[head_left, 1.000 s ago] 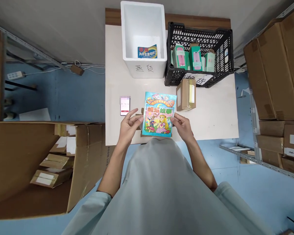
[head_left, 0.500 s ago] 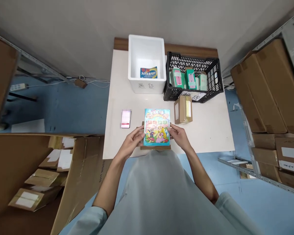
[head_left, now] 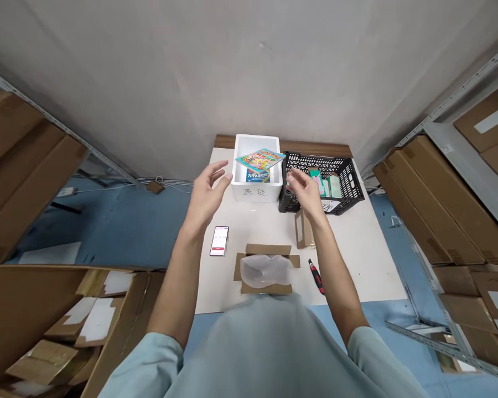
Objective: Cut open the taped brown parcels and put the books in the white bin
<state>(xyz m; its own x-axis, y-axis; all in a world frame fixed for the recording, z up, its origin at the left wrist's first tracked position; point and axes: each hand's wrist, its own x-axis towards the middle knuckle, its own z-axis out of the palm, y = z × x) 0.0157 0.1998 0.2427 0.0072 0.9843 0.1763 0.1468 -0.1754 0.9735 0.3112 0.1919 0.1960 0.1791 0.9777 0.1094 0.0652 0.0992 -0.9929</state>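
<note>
A picture book [head_left: 260, 160] with a colourful cover lies tilted at the mouth of the white foam box [head_left: 249, 192], apart from both hands. Below it in that box is a blue book [head_left: 258, 176]. My left hand [head_left: 207, 190] is raised left of the foam box, fingers apart and holding nothing. Over the near left corner of the black crate [head_left: 343, 205] is my right hand [head_left: 305, 189], also with fingers apart. Near my body an open cardboard box [head_left: 269, 249] has crumpled translucent wrapping [head_left: 265, 271] inside.
A phone [head_left: 219, 241] lies on the left of the white table [head_left: 357, 265]. A red and black box cutter [head_left: 316, 277] and a small carton [head_left: 301, 229] are on the right. Green packages [head_left: 334, 187] stand in the crate. Shelves with cartons [head_left: 431, 193] flank the table.
The picture book has left both hands and moved forward to the foam box. My hands have risen forward and spread apart. The open cardboard box and box cutter now show.
</note>
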